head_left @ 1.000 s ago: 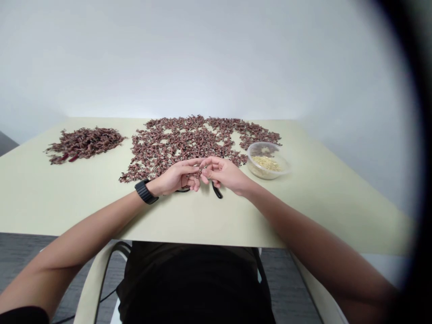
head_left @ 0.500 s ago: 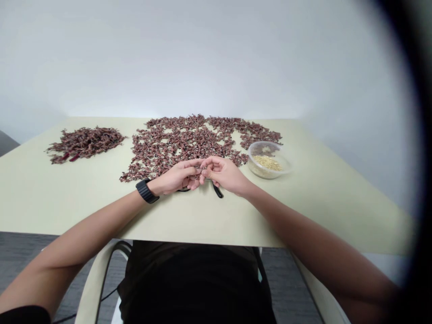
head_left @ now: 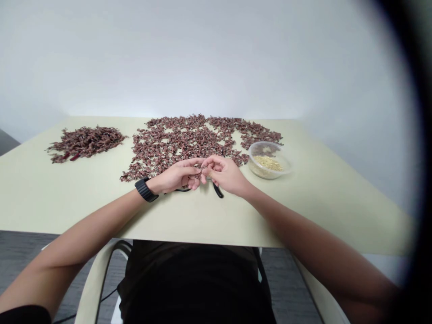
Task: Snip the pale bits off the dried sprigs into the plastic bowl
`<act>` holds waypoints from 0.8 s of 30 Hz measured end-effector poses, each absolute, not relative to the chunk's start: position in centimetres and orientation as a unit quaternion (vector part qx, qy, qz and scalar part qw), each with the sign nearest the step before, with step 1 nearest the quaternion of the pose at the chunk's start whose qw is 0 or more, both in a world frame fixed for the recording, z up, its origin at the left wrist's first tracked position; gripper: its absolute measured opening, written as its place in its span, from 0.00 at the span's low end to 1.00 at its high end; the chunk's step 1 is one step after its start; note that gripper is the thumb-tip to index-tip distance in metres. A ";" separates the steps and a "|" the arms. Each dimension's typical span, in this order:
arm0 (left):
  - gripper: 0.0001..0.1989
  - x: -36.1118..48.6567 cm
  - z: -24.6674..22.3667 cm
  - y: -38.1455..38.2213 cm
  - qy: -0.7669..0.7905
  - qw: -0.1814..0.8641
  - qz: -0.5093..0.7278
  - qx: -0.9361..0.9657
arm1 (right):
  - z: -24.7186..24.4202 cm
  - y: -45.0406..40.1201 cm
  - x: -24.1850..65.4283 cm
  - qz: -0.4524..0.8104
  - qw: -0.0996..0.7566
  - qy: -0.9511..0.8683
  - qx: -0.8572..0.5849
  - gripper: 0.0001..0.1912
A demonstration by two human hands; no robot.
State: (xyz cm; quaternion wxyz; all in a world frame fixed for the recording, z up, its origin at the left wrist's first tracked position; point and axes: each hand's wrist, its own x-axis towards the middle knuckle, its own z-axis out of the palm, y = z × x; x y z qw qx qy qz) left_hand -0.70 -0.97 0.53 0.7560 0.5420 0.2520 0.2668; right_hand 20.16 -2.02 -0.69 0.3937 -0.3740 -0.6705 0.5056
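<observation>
Reddish-brown and tiny, the dried piece (head_left: 202, 169) sat right between the fingertips! Left hand (head_left: 176, 176), partly curled, pinched it from one side; right hand (head_left: 230, 175), thumb pressed to bent fingers, gripped from the other, both just above the pale table (head_left: 205, 220). Beyond them sprawled a wide spread of similar pieces (head_left: 182, 146), with a separate heap (head_left: 87, 143) out left. Over right, the clear bowl (head_left: 259, 173) held yellowish bits (head_left: 269, 163), and a black handle (head_left: 218, 190) poked out beneath the hands.
</observation>
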 end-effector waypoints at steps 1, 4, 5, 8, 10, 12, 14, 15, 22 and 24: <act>0.22 -0.7 0.4 -0.9 0.252 0.753 0.271 0.544 | -0.7 -2.0 20.2 0.508 0.396 -0.669 -0.372 0.15; 0.17 -0.7 0.2 -0.9 0.276 0.691 0.308 0.593 | -0.7 -1.9 20.3 0.495 0.410 -0.664 -0.382 0.16; 0.16 -0.7 0.2 -1.0 0.290 0.650 0.323 0.624 | -0.8 -1.7 20.4 0.486 0.418 -0.661 -0.390 0.16; 0.15 -0.9 0.5 -1.4 0.320 0.491 0.335 0.738 | -1.1 -1.4 20.6 0.473 0.430 -0.654 -0.405 0.17; 0.15 -1.1 0.7 -1.6 0.325 0.380 0.309 0.809 | -1.3 -1.2 20.7 0.472 0.430 -0.652 -0.409 0.18; 0.15 -1.2 0.9 -1.6 0.328 0.275 0.279 0.859 | -1.4 -1.1 20.6 0.465 0.429 -0.653 -0.416 0.19; 0.14 -1.2 0.9 -1.5 0.327 0.204 0.258 0.886 | -1.3 -1.3 20.5 0.451 0.424 -0.662 -0.423 0.19; 0.14 -1.2 0.9 -1.4 0.326 0.183 0.254 0.892 | -1.1 -1.3 20.5 0.438 0.422 -0.669 -0.428 0.19; 0.16 -1.0 0.3 -1.2 0.371 0.185 0.298 0.860 | 2.7 -0.2 24.8 0.114 0.495 -0.688 -0.519 0.14; 0.16 -0.9 0.0 -1.1 0.372 0.234 0.313 0.842 | 3.2 1.2 27.9 0.018 0.452 -0.681 -0.575 0.11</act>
